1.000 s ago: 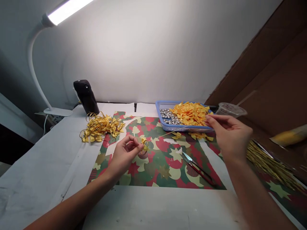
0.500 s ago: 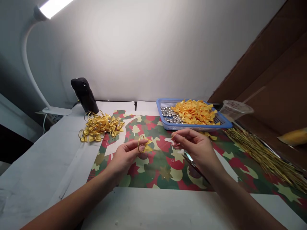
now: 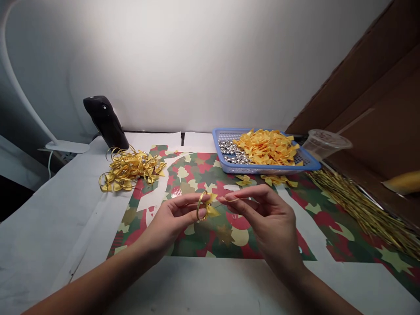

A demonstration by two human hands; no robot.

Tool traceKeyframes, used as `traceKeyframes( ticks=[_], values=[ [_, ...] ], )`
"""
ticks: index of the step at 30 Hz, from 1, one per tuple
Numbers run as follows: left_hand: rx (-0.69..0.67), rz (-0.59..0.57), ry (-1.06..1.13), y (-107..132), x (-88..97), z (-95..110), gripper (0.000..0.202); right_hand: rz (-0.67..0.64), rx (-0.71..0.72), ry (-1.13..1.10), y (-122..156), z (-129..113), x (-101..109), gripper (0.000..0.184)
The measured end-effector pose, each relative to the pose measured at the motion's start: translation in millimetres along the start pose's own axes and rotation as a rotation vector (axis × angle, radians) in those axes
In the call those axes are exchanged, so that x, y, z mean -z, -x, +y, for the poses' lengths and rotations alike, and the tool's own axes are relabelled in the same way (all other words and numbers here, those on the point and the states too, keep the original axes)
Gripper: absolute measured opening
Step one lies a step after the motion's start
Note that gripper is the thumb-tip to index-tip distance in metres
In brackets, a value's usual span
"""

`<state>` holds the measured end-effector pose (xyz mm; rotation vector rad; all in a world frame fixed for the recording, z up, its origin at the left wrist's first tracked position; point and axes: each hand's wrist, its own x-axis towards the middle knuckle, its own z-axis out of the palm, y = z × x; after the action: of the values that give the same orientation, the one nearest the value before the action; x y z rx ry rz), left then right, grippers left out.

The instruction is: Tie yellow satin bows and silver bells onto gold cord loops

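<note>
My left hand [image 3: 179, 213] pinches a yellow ribbon bow [image 3: 212, 208] with a gold wire loop [image 3: 200, 205] standing up from its fingertips. My right hand [image 3: 265, 218] is close by on the right, thumb and forefinger pressed together on a thin gold strand [image 3: 231, 200] that curves over the fingertips. Whether the strand joins the bow I cannot make out. Both hands are over a camouflage-like sheet [image 3: 226, 236] patterned in red, green and cream. To the left is a pile of finished-looking gold loops with yellow bows [image 3: 131, 168].
A blue basket [image 3: 262, 168] at the back holds silver beads [image 3: 232, 151] and yellow bows [image 3: 269, 146]. Loose bows [image 3: 278, 180] lie before it. Gold stems [image 3: 357, 208] and a clear plastic cup [image 3: 328, 142] are at right; a black device [image 3: 106, 122] and white lamp base [image 3: 67, 147] at left.
My right hand has come nearer to the left, and a gold strand now shows at its fingertips instead of a short white piece. The dark tool beneath it is now mostly hidden.
</note>
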<state>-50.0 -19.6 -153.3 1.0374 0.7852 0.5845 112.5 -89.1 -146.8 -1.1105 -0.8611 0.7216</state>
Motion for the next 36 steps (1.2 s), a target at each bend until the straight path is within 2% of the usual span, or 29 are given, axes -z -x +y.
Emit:
traceKeyframes(
  ticks=[16, 24, 36],
  values=[
    [-0.008, -0.023, -0.013, 2.2, -3.8, 0.2, 0.025, -0.022, 0.075, 0.03, 4.4, 0.4, -4.8, 0.009],
    [0.005, 0.004, -0.015, 2.2, -5.0, 2.6, 0.024, -0.016, 0.111, 0.057, 5.2, 0.2, -4.4, 0.009],
    [0.008, 0.007, -0.013, 4.1, -5.8, 3.8, 0.024, -0.043, 0.299, 0.197, 7.6, 4.4, -1.1, 0.015]
  ],
)
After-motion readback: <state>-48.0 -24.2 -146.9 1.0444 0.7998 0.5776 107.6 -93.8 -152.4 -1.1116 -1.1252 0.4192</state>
